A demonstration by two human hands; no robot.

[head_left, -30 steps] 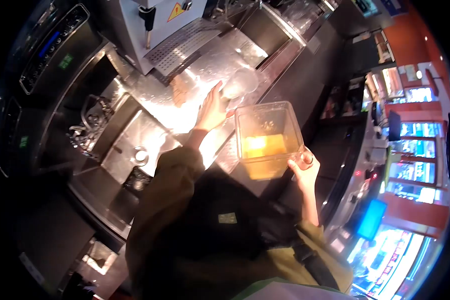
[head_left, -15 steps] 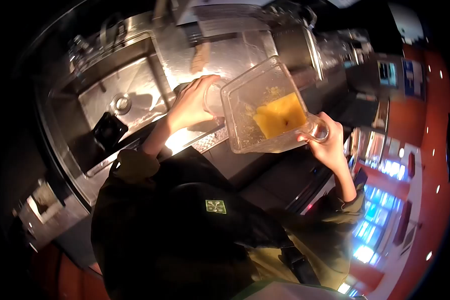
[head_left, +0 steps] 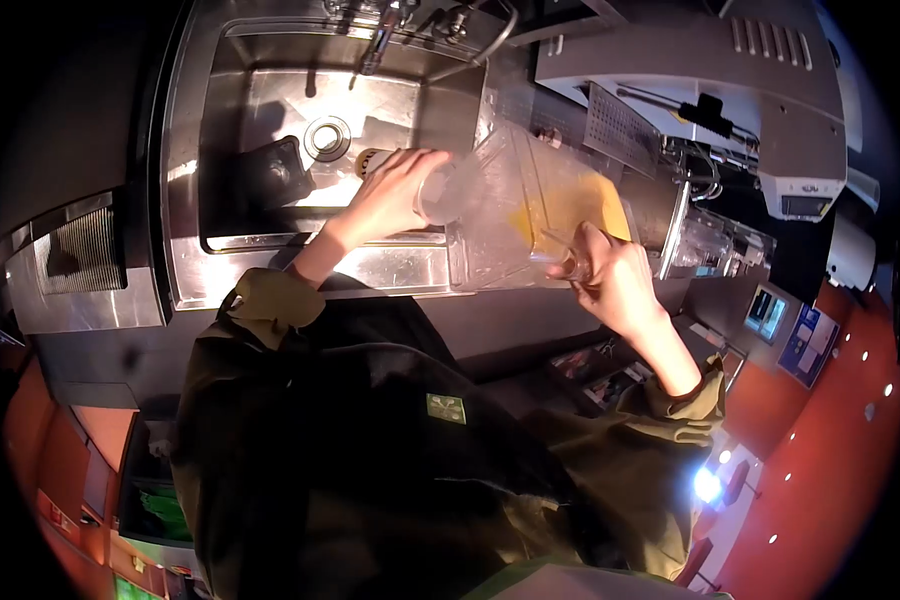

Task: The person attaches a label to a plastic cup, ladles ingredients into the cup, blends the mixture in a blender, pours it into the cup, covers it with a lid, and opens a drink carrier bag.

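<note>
My right hand (head_left: 610, 270) is wrapped round the handle of a clear square pitcher (head_left: 505, 215), which lies tilted on its side with its mouth toward my left hand. Yellow liquid (head_left: 585, 205) shows inside, toward the pitcher's base. My left hand (head_left: 395, 195) grips a clear cup (head_left: 440, 193) close to the pitcher's mouth, over the right edge of the sink (head_left: 315, 190). Whether the cup and pitcher touch is unclear. Whether anything is in the cup cannot be made out.
A black container (head_left: 275, 172) lies in the sink near the drain (head_left: 327, 138). Taps (head_left: 380, 40) stand behind it. A grey machine (head_left: 690, 70) occupies the back right, above a perforated tray (head_left: 620, 130). A ribbed metal panel (head_left: 80, 250) is at the left.
The view has swung toward the sink. The pitcher has gone from upright to strongly tilted, its mouth turned left, and the yellow liquid has shifted. The cup stays in my left hand beside the pitcher's mouth.
</note>
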